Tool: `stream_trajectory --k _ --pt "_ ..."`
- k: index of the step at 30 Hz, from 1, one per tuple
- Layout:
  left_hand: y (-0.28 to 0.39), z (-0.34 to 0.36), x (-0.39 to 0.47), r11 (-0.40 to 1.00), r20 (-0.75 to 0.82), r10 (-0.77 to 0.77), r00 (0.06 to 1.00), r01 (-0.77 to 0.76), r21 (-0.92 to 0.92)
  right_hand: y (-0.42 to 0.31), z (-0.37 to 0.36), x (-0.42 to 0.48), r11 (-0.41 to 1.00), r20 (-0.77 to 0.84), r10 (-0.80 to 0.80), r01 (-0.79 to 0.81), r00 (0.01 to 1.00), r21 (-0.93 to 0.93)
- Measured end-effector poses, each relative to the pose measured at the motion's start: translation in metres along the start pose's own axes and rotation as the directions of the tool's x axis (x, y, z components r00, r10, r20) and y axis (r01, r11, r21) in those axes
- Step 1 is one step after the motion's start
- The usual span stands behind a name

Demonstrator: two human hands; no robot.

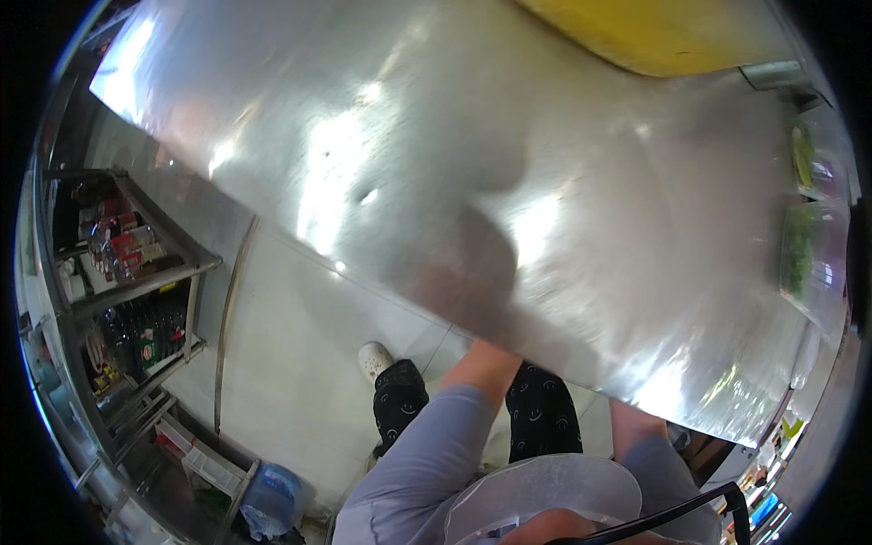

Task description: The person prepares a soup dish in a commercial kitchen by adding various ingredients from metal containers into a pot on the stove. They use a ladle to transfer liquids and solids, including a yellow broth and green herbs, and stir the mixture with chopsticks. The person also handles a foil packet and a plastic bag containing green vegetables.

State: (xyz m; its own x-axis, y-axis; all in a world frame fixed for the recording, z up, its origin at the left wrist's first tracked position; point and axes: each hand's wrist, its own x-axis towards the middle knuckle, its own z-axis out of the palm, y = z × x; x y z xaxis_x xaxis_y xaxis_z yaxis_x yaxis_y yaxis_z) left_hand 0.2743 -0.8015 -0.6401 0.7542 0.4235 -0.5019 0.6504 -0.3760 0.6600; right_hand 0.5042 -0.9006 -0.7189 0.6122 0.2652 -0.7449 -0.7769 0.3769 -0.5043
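Note:
Both my hands are out of view, hidden beneath a stainless-steel worktop (436, 122). My left forearm (485, 364) passes under its near edge, grey sleeve pushed up. Farther right, my right forearm (635, 428) goes under the same edge. What either hand touches cannot be seen. The worktop is shiny, with small dents and bright reflections. Part of a thick yellow board (667, 34) with a rounded edge lies at the far right of it. Beside the board is a flat metal piece (771, 73).
Clear plastic packs of green vegetables (802, 252) line the right side. To the left, a metal rack (146, 283) holds several bottles (146, 337). A large blue water bottle (271, 501) stands low at its end. My white clog (375, 360) is on the pale tiled floor (293, 381).

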Motion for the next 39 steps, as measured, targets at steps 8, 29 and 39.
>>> stream_trajectory --k 8,29,39 --pt "0.011 0.037 0.002 0.998 0.029 -0.058 0.998 0.058 -0.004 -0.014 -0.014 -0.013 0.999 -0.027 0.024 -0.022 0.999 0.048" --pt "0.044 -0.104 -0.28 0.181 0.19 -0.189 0.964 0.224 -0.958 -0.044 -0.001 -0.023 0.99 -0.056 0.09 -0.095 0.994 -0.109" --pt "-0.044 -0.196 -0.389 0.682 -0.209 -0.488 0.848 0.22 -0.698 0.002 0.037 -0.065 0.899 -0.266 0.266 -0.338 0.927 -0.279"
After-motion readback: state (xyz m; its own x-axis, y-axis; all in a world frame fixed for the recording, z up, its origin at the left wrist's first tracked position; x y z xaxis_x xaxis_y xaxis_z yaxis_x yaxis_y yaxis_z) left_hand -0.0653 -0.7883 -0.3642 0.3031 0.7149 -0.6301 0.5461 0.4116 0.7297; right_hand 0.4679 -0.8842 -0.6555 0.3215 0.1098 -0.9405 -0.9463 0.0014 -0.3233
